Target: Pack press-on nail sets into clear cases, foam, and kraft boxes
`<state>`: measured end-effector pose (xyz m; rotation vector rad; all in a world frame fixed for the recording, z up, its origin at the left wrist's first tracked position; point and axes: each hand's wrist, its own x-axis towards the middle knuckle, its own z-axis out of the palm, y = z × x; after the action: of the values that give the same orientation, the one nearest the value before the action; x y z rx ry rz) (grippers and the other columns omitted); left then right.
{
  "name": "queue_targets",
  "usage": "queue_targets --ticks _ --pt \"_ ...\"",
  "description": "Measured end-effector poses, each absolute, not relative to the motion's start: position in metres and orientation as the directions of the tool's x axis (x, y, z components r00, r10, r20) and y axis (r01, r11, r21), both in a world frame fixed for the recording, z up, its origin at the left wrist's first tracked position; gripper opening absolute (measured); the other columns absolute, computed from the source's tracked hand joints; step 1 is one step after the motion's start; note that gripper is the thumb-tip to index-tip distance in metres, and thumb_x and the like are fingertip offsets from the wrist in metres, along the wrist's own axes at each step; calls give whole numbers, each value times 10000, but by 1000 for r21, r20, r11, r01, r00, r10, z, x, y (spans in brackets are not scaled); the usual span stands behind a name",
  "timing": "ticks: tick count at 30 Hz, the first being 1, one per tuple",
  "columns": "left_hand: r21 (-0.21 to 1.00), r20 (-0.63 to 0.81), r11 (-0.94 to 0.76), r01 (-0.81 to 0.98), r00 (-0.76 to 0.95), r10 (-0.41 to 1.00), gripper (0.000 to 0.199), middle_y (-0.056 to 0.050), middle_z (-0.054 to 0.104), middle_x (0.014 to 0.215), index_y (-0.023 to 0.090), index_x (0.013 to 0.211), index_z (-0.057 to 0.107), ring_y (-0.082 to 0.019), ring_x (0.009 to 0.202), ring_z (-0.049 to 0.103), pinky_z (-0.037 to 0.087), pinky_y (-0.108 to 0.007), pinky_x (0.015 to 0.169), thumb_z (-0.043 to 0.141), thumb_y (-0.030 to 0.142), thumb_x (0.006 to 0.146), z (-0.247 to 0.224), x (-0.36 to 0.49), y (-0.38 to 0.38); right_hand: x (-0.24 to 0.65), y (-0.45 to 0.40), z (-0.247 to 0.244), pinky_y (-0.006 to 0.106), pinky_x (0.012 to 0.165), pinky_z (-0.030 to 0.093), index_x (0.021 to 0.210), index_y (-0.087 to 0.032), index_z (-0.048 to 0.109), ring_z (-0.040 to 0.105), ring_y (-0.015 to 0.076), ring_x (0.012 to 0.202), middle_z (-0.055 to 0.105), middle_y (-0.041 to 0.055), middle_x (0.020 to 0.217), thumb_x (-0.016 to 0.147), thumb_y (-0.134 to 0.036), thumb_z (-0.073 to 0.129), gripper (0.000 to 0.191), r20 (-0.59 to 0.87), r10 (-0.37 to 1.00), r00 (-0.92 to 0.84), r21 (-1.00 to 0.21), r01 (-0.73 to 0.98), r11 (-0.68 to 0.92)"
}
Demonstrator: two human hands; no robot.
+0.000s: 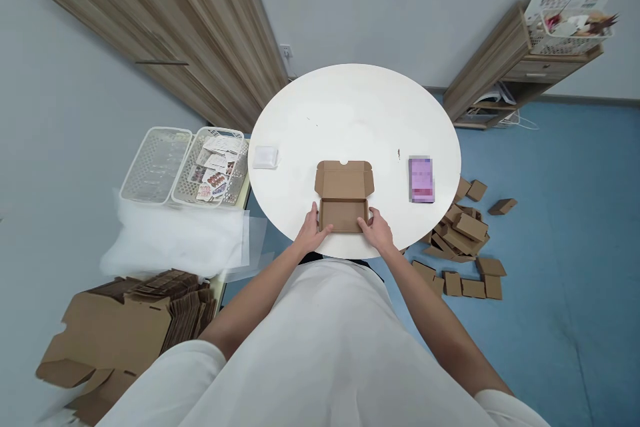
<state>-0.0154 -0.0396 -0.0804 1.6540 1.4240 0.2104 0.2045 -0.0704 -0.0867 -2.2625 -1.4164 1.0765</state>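
Note:
An open cardboard box (344, 213) stands near the front edge of the white round table (350, 107), its lid raised at the back with side flaps spread. I see nothing inside it. My left hand (312, 232) grips the left wall, fingers outside and thumb over the front corner. On the right wall, my right hand (377, 229) has its thumb reaching inside the rim and its fingers outside. Off to the right lies a purple package (421, 179), its print blurred. A small stack of clear plastic sleeves (265, 157) rests at the table's left.
Left of the table are a white basket of cards and nail sets (215, 167), a second basket (157, 165), white wrapping sheets (175, 237) and flat cardboard blanks (115, 333). Several folded boxes (463, 230) lie on the blue floor at right. Wooden cabinets (220, 27) flank the wall.

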Motion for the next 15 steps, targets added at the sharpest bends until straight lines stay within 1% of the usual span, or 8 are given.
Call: queue_targets --ticks 2,5,8,11,15 --pt "742 -431 137 656 311 847 708 -141 333 1337 179 1394 -5 -210 1162 411 363 -355 936 301 515 851 -82 -17 -45 204 -74 -88 315 674 423 1251 -196 368 564 216 827 583 67 932 777 -518 397 574 -455 860 230 -588 648 -484" --pt "750 -429 134 648 321 844 596 -106 359 1351 185 1387 138 -201 1220 358 327 -349 981 235 483 880 -81 -13 -43 203 -73 -90 325 722 419 1242 -175 379 541 217 877 559 88 988 798 -502 353 552 -444 863 241 -606 629 -487" --pt "741 -405 112 662 308 861 573 -79 375 1357 206 1376 192 -205 1250 330 308 -357 1001 236 488 880 -79 -6 -34 204 -68 -91 331 748 410 1240 -169 378 523 220 903 547 97 1006 806 -495 339 545 -429 868 251 -626 611 -485" --pt "745 -394 107 659 305 867 582 -74 398 1346 213 1374 204 -216 1253 331 306 -367 1005 255 505 872 -79 -3 -27 205 -65 -90 340 759 405 1240 -175 378 511 226 922 534 99 1029 801 -508 340 552 -429 867 253 -632 601 -489" --pt "761 -444 173 626 308 841 586 -82 373 1361 191 1382 173 -214 1245 344 317 -367 1001 252 483 880 -82 -8 -27 204 -69 -87 350 752 405 1278 -182 337 500 230 919 502 104 1051 799 -537 319 597 -426 847 318 -606 595 -528"
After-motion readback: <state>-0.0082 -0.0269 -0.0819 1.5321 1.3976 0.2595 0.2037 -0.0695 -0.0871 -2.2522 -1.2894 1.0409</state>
